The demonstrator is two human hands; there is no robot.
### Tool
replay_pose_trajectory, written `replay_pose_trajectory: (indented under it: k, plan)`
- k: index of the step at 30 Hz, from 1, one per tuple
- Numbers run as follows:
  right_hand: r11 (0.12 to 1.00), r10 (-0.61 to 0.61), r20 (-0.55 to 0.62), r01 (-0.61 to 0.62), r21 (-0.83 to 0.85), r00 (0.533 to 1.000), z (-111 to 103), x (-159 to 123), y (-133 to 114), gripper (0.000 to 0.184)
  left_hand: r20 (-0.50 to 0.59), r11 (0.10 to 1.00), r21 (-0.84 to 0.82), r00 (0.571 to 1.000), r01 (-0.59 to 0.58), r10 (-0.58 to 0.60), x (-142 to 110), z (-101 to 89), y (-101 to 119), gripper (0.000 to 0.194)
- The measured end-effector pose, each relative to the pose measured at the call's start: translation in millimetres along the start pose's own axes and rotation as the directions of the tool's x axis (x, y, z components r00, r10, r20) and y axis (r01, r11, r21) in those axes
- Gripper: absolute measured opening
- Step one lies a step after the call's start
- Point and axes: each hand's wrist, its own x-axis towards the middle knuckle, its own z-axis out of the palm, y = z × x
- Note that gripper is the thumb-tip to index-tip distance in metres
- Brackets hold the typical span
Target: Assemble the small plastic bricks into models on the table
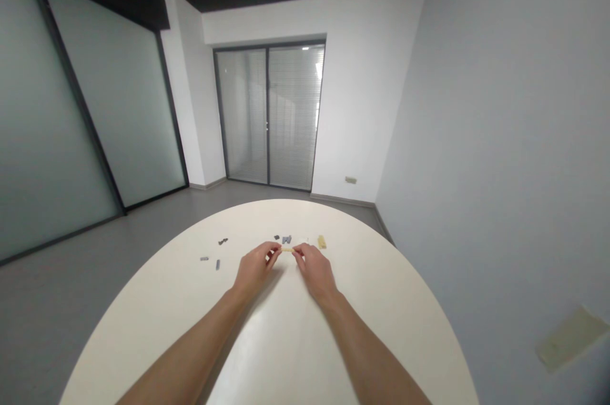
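Note:
Between my two hands, a small thin yellowish piece (286, 250) is held just above the table. My left hand (257, 262) pinches its left end, and my right hand (314, 265) pinches the right end. The piece is too small to tell its exact kind; it looks like a narrow building-block bar. Just beyond my fingertips lie grey pieces (286, 240) and a small dark piece (277, 237). To the right of my right hand is a yellow piece (322, 241), with a whitish piece (304, 241) partly hidden behind that hand.
On the left of the round white table (181, 322) lie dark pieces (223, 241), a flat grey piece (204, 259) and an upright-looking grey piece (218, 264). A white wall (500, 138) stands close on the right. Past the table is a glass door (267, 119).

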Motion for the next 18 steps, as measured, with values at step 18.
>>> replay_pose_trajectory:
  k: [18]
  plan:
    - [0.999, -0.043, 0.073, 0.042, 0.008, 0.996, -1.9, -1.0, -1.1, 0.016, -0.017, 1.000, 0.006, 1.000, 0.004, -0.003, 1.0, 0.7, -3.1, 0.029]
